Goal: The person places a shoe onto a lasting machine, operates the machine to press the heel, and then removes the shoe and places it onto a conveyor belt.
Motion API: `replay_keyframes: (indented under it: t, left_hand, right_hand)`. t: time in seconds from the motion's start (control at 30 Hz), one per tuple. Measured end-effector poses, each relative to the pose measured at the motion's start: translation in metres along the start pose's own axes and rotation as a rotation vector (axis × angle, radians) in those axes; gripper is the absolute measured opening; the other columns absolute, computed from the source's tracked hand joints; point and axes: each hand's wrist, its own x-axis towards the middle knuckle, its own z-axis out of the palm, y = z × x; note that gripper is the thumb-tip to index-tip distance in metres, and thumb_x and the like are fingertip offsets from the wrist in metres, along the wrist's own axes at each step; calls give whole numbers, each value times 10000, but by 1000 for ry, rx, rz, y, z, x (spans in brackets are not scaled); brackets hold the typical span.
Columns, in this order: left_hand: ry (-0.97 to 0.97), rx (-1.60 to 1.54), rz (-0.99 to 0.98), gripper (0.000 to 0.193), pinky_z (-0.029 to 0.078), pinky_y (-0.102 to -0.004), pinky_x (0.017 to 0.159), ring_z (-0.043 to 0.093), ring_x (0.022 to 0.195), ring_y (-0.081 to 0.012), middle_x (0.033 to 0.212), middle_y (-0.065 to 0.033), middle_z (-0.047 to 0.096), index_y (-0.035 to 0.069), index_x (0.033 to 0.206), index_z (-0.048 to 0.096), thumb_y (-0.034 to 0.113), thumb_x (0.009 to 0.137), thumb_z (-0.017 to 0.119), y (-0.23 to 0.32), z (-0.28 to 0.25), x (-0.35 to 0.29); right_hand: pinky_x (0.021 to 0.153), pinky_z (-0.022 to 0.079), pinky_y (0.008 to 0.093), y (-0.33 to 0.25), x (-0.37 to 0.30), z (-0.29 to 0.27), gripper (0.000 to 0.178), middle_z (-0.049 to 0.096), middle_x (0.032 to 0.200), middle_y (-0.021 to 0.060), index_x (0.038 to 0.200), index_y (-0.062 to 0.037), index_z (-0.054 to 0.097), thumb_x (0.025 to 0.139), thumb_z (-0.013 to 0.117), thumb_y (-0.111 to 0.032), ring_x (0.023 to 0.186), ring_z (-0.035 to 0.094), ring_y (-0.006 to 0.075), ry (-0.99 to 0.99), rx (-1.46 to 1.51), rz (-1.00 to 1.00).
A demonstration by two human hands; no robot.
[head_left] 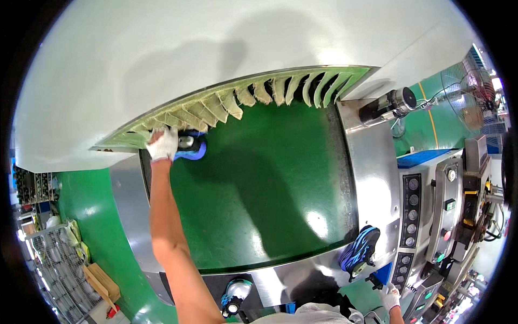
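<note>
My left hand (162, 144), in a white glove, reaches to the far left of the green belt (270, 178) and is closed at the end of a shoe (193, 152) with a bright blue sole. A silvery piece shows on top of that shoe; the strip curtain (210, 108) hangs over its far side. My right hand (389, 297), also gloved, is low at the right beside a machine, near a small black part (375, 281); its fingers are too small to read. A blue and black shoe (360, 251) lies on the steel edge at the near right corner.
Another shoe-like piece (236, 294), dark and light with a silvery top, sits at the near edge. The big pale housing (178, 59) stands beyond the belt. At the right are a motor (388, 105), a machine with gauges (413, 210) and a fan (469, 89). A wire rack (59, 270) and cardboard box (101, 283) stand left.
</note>
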Motion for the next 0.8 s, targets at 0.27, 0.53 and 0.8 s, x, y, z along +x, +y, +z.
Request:
replay_keyframes:
  t: [0.27, 0.53, 0.8]
  left_hand:
    - [111, -492, -61, 399, 517, -514, 869, 664, 996, -418, 1084, -211, 675, 32, 1234, 564, 349, 992, 594, 24, -28, -222]
    - [90, -542, 350, 276, 542, -444, 758, 706, 828, -336, 889, -143, 736, 41, 994, 720, 261, 829, 746, 93, -41, -385]
    - [-83, -491, 1318, 279, 528, -436, 640, 688, 730, -302, 791, -97, 706, 115, 806, 696, 386, 781, 755, 309, -171, -512]
  right_hand:
    - [1084, 474, 390, 8, 26, 46, 718, 601, 1378, 254, 1416, 75, 506, 821, 781, -217, 1275, 602, 320, -29, 231, -255]
    - [1035, 452, 439, -28, 2, 20, 665, 683, 1270, 184, 1359, -52, 592, 815, 779, -385, 1189, 638, 361, 93, 319, -452]
    - [1200, 332, 425, -95, -86, -67, 977, 421, 1536, 279, 1526, 42, 369, 777, 798, -415, 1449, 399, 398, 169, 701, -906]
